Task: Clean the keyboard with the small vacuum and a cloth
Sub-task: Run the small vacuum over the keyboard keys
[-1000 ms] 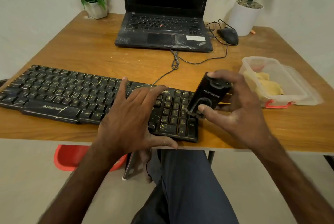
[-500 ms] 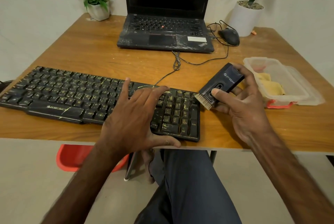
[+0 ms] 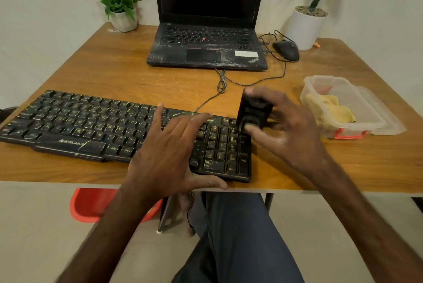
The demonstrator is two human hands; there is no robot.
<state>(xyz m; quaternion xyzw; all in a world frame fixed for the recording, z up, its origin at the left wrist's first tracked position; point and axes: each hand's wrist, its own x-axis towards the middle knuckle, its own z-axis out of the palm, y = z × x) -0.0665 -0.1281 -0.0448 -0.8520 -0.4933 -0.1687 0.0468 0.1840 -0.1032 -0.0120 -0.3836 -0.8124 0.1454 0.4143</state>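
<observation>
Black vacuum (image 3: 253,111) clasped in right grip (image 3: 288,131) over keyboard (image 3: 91,122); left grip (image 3: 169,154) flat on it; cloth (image 3: 329,104) in tub (image 3: 329,77) beside.

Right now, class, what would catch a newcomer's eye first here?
The right hand grips the small vacuum over the right end of the smeared keyboard, along the near edge of the table. The left hand rests on the keys beside it. A yellow cloth lies in a clear container at right.

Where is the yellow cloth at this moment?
In the head view, the yellow cloth lies inside the clear plastic container on the right side of the table, just right of the right hand that holds the small vacuum.
</observation>
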